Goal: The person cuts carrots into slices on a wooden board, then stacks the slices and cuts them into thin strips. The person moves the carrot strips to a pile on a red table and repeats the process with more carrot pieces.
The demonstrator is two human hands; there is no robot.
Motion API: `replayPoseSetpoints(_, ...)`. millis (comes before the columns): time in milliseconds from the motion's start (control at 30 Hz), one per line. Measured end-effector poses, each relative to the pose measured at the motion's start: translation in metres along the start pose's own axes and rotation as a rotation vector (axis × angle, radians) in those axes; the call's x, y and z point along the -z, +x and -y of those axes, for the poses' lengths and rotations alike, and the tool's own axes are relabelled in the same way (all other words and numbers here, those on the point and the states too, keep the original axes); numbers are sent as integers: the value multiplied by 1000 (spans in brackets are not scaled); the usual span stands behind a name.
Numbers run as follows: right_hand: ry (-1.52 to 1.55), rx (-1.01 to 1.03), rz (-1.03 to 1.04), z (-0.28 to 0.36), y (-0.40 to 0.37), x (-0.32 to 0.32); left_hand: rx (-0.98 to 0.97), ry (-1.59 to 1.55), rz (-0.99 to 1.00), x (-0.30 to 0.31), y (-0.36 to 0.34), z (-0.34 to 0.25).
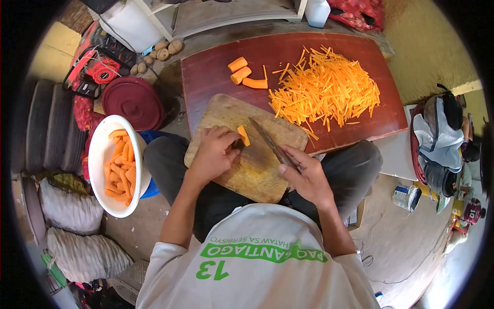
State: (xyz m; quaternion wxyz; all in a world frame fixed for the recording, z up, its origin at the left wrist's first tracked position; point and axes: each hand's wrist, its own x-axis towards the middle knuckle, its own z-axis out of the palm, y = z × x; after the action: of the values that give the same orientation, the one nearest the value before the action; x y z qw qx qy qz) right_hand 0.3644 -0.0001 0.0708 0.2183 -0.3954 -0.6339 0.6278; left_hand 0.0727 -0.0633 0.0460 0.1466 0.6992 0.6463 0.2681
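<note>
Left hand [212,154] pins a carrot piece [243,135] on the cutting board [254,175], right hand [307,177] grips the knife [263,136]; big pile of strips [327,87] done, three chunks [247,76] and a full bowl [98,154] left to cut.

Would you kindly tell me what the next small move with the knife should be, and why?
Probably press the knife straight down through the carrot piece. The left hand steadies that piece on the cutting board, the blade lies close beside it, and the right hand holds the handle. The carrot sticks beyond suggest thin slices.
</note>
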Motion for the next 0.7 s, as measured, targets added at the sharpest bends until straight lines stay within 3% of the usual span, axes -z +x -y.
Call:
replayPoseSetpoints(200, 34, -29, 24, -1, 1, 2, -70, -55, -92, -33, 14, -2)
replayPoseSetpoints(533, -170, 160, 42, 10, -1, -1, -137, -48, -220, -47, 18, -5)
replayPoseSetpoints(700, -320, 214, 49, 11, -3, -5, -124, 42, -78, -33, 19, -9)
